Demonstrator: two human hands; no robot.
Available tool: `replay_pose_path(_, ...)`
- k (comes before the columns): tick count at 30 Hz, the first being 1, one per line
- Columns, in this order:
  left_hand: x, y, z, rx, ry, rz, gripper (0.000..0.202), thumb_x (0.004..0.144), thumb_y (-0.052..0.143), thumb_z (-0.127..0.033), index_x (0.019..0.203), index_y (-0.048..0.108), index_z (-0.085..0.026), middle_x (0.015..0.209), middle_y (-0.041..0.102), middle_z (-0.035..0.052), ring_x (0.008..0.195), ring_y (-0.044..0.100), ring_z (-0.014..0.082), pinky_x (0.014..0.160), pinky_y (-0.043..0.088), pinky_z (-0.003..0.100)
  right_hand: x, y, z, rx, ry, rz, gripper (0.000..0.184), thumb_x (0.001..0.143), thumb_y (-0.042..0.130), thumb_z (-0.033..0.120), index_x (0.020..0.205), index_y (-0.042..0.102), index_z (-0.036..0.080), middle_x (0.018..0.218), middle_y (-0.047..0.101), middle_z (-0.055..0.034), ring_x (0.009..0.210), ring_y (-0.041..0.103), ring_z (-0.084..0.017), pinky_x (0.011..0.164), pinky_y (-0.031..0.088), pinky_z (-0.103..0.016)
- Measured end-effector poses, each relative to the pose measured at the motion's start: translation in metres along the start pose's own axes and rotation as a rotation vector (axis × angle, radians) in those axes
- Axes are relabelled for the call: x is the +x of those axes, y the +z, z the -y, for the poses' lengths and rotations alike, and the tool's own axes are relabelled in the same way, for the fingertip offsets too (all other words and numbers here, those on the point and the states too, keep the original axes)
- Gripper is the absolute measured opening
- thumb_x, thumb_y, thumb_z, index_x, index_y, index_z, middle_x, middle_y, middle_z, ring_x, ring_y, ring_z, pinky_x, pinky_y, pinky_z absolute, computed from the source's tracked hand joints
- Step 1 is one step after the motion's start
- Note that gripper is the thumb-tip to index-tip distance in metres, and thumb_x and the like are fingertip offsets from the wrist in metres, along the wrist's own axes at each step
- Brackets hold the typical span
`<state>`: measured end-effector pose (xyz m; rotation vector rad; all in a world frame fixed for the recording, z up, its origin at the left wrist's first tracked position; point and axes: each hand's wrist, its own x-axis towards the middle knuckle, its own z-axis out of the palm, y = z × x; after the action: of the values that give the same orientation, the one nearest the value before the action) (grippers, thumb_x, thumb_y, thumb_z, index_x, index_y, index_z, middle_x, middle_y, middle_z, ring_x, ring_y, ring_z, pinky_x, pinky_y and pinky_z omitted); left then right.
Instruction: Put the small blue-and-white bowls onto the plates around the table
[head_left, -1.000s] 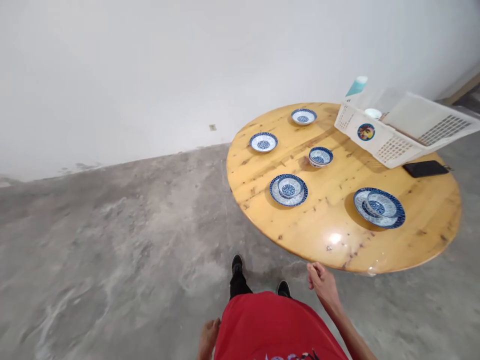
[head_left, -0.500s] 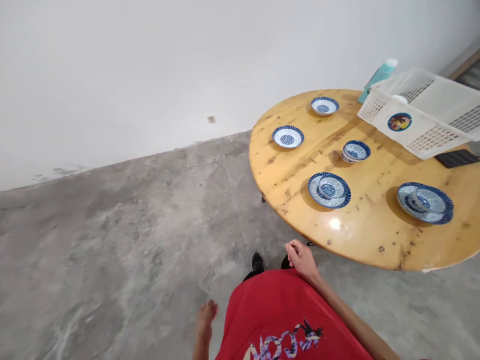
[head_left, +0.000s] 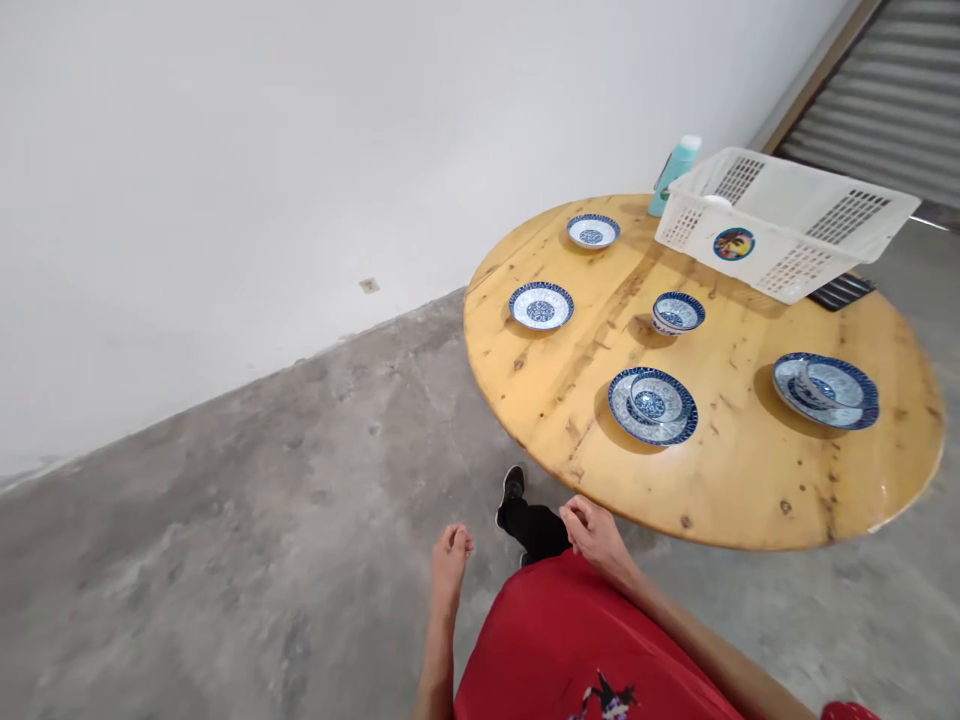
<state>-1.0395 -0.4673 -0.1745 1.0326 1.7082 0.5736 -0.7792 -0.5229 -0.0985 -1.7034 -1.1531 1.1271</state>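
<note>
My left hand (head_left: 452, 552) hangs over the floor with its fingers curled in and nothing visible in it. My right hand (head_left: 591, 530), loosely closed too, is by the near edge of the round wooden table (head_left: 735, 480) and holds nothing I can see. Nearest to it on the tabletop is a blue-and-white plate (head_left: 619, 418) with a bowl (head_left: 660, 396) on it. Farther right, another patterned plate (head_left: 862, 408) bears a bowl (head_left: 829, 385). A single bowl (head_left: 679, 313) stands behind them. Two shallow dishes (head_left: 541, 306) lie toward the far left.
A white plastic basket (head_left: 780, 262) stands at the back of the table, with a teal bottle (head_left: 675, 178) beside it and a black ridged object (head_left: 844, 292) partly under it. Behind are a white wall (head_left: 300, 180) and a slatted shutter (head_left: 885, 100). The floor (head_left: 300, 560) is bare concrete.
The view has swung right, bringing the whole table and basket further in. My left hand has risen and moved forward, its fingers now curled. My right hand stays by the table edge.
</note>
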Motion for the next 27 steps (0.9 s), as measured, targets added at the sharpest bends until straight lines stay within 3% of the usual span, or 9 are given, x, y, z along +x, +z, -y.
replay_pose_path(7, 0.076, -0.014, -0.083, 0.156, 0.096, 0.080, 0.043, 0.075, 0.045, -0.060, 0.084, 0.058, -0.020, 0.081, 0.069, 0.0078, 0.075, 0.066, 0.0229, 0.071, 0.051, 0.034, 0.087, 0.016, 0.025, 0.104, 0.041, -0.060, 0.029, 0.090, 0.044, 0.045, 0.071, 0.044, 0.023, 0.050, 0.051, 0.0058, 0.040, 0.052, -0.012, 0.046, 0.037, -0.023)
replay_pose_path(10, 0.111, -0.021, -0.131, 0.271, 0.188, 0.116, 0.036, 0.079, 0.044, -0.054, 0.084, 0.058, -0.021, 0.080, 0.068, 0.0060, 0.076, 0.065, 0.0225, 0.073, 0.050, 0.033, 0.126, 0.016, 0.038, 0.150, 0.085, -0.127, 0.027, 0.091, 0.042, 0.043, 0.073, 0.045, 0.024, 0.050, 0.050, 0.0066, 0.040, 0.051, -0.011, 0.046, 0.036, -0.022)
replay_pose_path(13, 0.143, -0.016, -0.183, 0.362, 0.289, 0.137, 0.031, 0.082, 0.043, -0.050, 0.085, 0.058, -0.022, 0.080, 0.067, 0.0045, 0.076, 0.065, 0.0216, 0.075, 0.049, 0.032, 0.161, 0.009, 0.045, 0.156, 0.094, -0.233, 0.026, 0.090, 0.045, 0.041, 0.071, 0.046, 0.023, 0.049, 0.049, 0.0064, 0.043, 0.050, -0.011, 0.048, 0.036, -0.023)
replay_pose_path(18, 0.177, 0.012, -0.253, 0.453, 0.417, 0.207, 0.030, 0.087, 0.043, -0.046, 0.092, 0.060, -0.022, 0.085, 0.069, 0.0049, 0.080, 0.067, 0.0206, 0.076, 0.048, 0.030, 0.199, -0.011, 0.049, 0.202, 0.135, -0.358, 0.026, 0.089, 0.045, 0.042, 0.072, 0.047, 0.023, 0.053, 0.052, 0.0061, 0.043, 0.049, -0.011, 0.049, 0.036, -0.023)
replay_pose_path(27, 0.206, 0.089, -0.336, 0.502, 0.600, 0.539, 0.033, 0.086, 0.047, -0.050, 0.092, 0.062, -0.021, 0.087, 0.071, 0.0064, 0.079, 0.068, 0.0208, 0.076, 0.051, 0.030, 0.219, -0.032, 0.069, 0.177, 0.148, -0.621, 0.024, 0.089, 0.045, 0.037, 0.070, 0.048, 0.023, 0.053, 0.049, 0.0050, 0.049, 0.048, -0.012, 0.052, 0.034, -0.023)
